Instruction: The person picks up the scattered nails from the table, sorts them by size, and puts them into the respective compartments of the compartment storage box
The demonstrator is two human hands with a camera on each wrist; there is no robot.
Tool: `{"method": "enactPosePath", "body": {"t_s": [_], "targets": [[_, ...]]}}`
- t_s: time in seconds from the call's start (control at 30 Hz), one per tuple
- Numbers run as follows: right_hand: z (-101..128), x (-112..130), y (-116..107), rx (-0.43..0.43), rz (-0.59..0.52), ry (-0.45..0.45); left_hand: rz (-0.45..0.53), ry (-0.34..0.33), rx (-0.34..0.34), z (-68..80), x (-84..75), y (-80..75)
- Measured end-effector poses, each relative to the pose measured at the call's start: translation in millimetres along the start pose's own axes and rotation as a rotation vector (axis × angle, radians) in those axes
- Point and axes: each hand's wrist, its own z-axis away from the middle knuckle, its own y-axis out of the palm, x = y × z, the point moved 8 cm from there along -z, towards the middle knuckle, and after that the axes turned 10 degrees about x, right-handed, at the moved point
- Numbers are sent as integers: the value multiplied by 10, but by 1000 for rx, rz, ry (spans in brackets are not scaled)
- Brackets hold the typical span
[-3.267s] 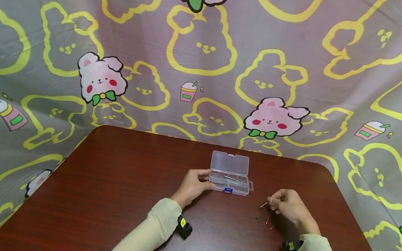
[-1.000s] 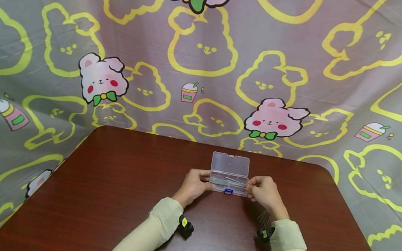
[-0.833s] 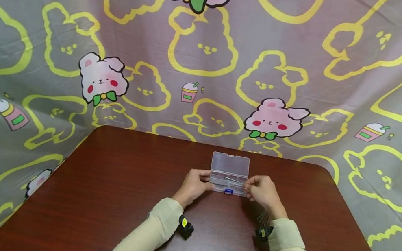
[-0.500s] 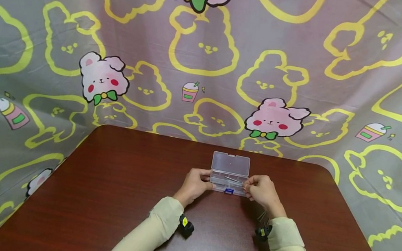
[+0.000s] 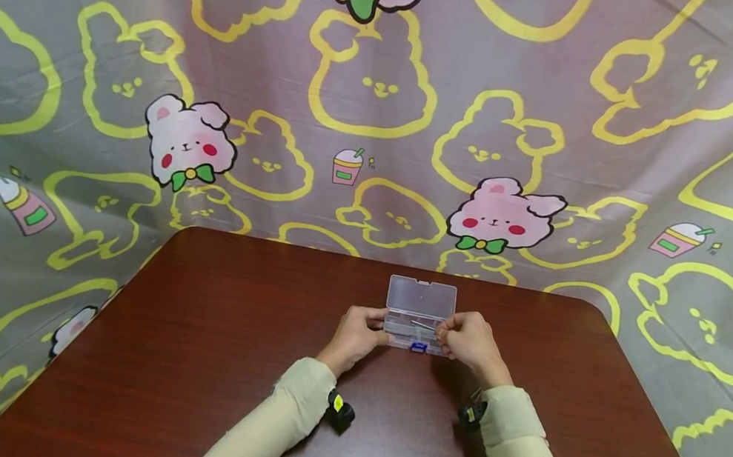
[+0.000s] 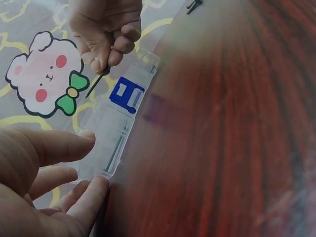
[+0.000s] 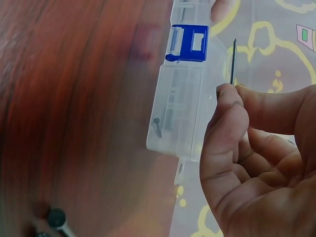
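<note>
A clear plastic box (image 5: 401, 342) with a blue latch (image 5: 418, 347) rests on the table, its lid (image 5: 422, 298) raised at the back. My left hand (image 5: 355, 339) grips the box's left end between thumb and fingers. Over the right part of the box, my right hand (image 5: 471, 344) pinches a thin dark nail (image 7: 233, 61) between thumb and index finger. Its pointed end sticks out past the fingertips, toward the left side of the box. Through the clear front wall show a long nail (image 6: 116, 148) on the left and a small-headed nail (image 7: 157, 127) on the right.
More loose nails (image 7: 57, 217) lie on the dark red-brown table (image 5: 251, 306), right of the box and mostly behind my right wrist in the head view. A cartoon-print cloth (image 5: 255, 75) hangs behind the table and along its sides.
My right hand has moved from the loose nails on the table up and left to the box, then a little further left over it. The left hand keeps its hold.
</note>
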Motion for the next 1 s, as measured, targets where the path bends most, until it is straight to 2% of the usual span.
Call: {"method": "enactPosePath", "body": {"t_s": [0.23, 0.47, 0.73, 1.0], "targets": [[-46, 51, 57, 10, 5, -13, -18, 7, -1, 3, -24, -15], [-72, 56, 84, -5, 6, 18, -39, -17, 4, 1, -6, -14], [-90, 99, 125, -7, 11, 40, -30, -1, 3, -7, -18, -9], [-124, 190, 171, -17, 96, -9, -28, 5, 11, 2, -18, -6]]}}
